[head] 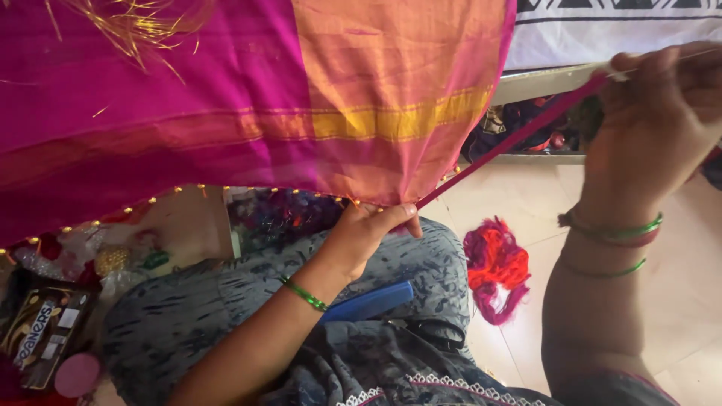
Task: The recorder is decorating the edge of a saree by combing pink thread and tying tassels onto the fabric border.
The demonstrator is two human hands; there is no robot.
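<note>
Pinching the beaded lower edge of a magenta and orange silk cloth (248,113), the left hand (368,229) is clenched on it. From that grip a taut magenta thread bundle (511,139) rises to the right hand (654,128), closed around it. Beyond, tangled red-pink yarn (495,267) lies on the floor.

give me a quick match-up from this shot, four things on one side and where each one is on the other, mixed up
Things:
1. left hand
2. right hand
3. blue comb
4. red and pink thread bundle

Places:
A. on the tiled floor
B. pinching the cloth's lower edge
C. on the lap
D. raised at the upper right, pulling the thread taut

Pairs: 1-B, 2-D, 3-C, 4-A
</note>
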